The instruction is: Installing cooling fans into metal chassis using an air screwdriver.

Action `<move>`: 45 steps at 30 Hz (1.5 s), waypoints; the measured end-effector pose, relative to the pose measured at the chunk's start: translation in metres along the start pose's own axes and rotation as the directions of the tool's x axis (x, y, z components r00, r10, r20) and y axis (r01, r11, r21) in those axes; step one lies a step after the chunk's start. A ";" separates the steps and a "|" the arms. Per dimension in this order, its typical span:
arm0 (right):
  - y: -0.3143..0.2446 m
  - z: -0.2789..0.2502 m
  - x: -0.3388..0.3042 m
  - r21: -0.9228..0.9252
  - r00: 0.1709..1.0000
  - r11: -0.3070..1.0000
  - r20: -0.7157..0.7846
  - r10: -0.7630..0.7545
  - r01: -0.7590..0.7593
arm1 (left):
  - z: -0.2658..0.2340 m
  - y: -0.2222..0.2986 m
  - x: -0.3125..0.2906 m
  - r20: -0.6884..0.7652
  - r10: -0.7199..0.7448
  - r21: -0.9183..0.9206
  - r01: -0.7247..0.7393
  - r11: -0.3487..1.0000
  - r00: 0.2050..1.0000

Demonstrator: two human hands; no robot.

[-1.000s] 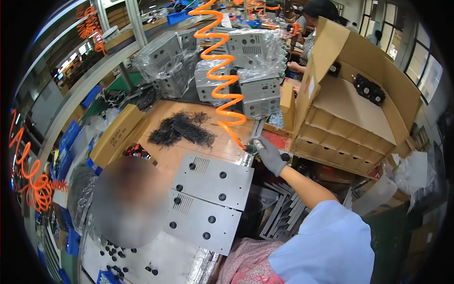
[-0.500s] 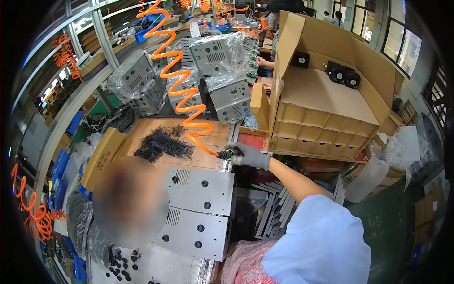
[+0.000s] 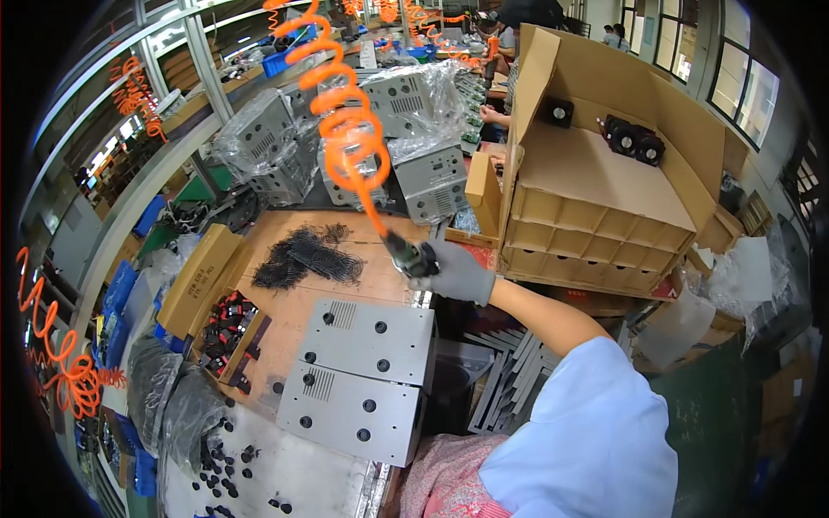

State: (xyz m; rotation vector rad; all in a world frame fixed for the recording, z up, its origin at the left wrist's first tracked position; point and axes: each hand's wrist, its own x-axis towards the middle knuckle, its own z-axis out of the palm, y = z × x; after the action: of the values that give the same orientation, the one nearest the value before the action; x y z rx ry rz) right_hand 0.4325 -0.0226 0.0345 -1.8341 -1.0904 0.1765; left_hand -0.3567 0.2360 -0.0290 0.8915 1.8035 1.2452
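Note:
My right hand [image 3: 462, 276], in a grey glove, grips a dark air tool [image 3: 404, 255] whose working end is hidden. An orange coiled hose [image 3: 352, 147] runs up from the tool. Hand and tool are over the bench's right edge, beyond two grey metal housings [image 3: 380, 347] that lie side by side with round black fittings in their tops. To the left of the tool, a heap of black wires [image 3: 306, 259] rests on the brown bench top [image 3: 380, 237]. My left hand is out of view.
An open carton [image 3: 231, 345] of red and black parts stands left of the housings. Black caps [image 3: 216, 475] lie scattered nearer. Plastic-wrapped housings [image 3: 432, 186] are piled behind; a large carton [image 3: 596, 229] with black fans [image 3: 635, 142] stands at right. A co-worker's hand [image 3: 494, 116] shows behind.
The tool has tilted more upright in my right hand, and the hose has swung toward me. A blurred round shape over the bench's left is gone, uncovering the carton of red and black parts.

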 end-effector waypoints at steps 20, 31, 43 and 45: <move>-0.124 0.062 -0.032 0.813 0.808 -0.120 0.527 -0.266 -0.570 | 0.054 0.001 -0.063 0.376 0.167 -0.696 0.159 0.700 0.911; -0.157 0.109 -0.059 0.927 0.875 0.201 0.368 -0.313 -0.318 | 0.289 -0.002 -0.342 0.906 -0.005 -0.279 0.608 0.743 0.422; -0.154 0.132 -0.065 0.975 0.768 0.176 0.009 -0.641 0.136 | 0.301 -0.003 -0.358 0.963 0.012 -0.235 0.819 0.523 0.269; -0.156 0.134 -0.068 0.969 0.778 0.185 -0.012 -0.628 0.163 | 0.301 -0.005 -0.356 0.966 0.042 -0.239 0.821 0.519 0.255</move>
State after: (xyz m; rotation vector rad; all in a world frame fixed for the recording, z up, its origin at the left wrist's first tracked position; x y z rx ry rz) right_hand 0.2267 0.0368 0.0641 -0.3241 -1.2941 0.7417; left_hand 0.0735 0.0558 -0.0365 0.3078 0.3771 0.6563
